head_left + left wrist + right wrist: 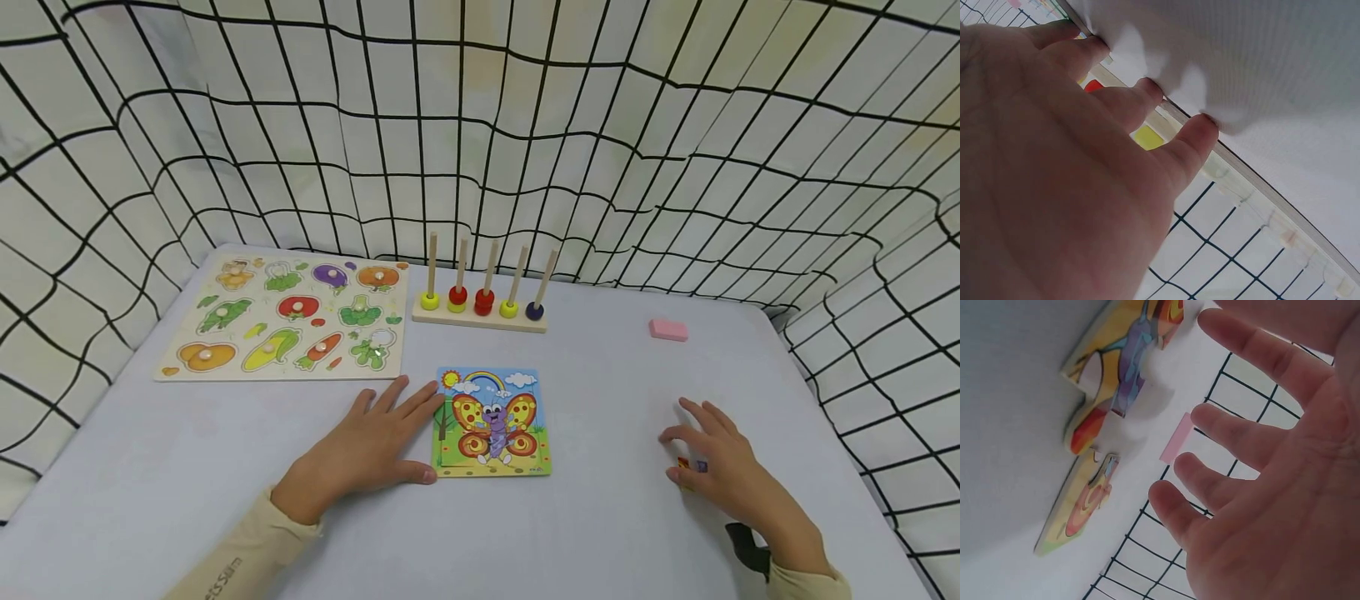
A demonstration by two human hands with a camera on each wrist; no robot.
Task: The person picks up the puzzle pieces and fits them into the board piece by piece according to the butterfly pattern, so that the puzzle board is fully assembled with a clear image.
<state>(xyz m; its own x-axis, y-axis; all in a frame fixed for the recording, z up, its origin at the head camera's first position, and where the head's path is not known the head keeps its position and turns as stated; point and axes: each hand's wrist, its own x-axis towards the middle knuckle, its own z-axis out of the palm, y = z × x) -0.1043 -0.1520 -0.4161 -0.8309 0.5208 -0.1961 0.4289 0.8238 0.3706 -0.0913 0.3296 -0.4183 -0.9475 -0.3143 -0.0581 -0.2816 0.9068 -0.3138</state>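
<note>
A square butterfly jigsaw board (491,423) lies at the middle of the table. Along its left edge rests my left hand (366,448), fingers spread, fingertips and thumb right at the board's side. Over to the right, my right hand (726,468) hovers palm down with its thumb and fingers apart. Beneath it lie small jigsaw pieces (683,463), partly hidden by the hand. The right wrist view shows one piece with purple and red print (1129,369) and a second with an orange swirl (1085,503), both apart from the fingers.
A vegetable peg puzzle (258,332) lies at the back left. Beside it stands a wooden stacking rack (480,319) with coloured rings on upright pegs. A pink block (668,330) sits at the back right. Black netting (487,129) walls the table's back and sides.
</note>
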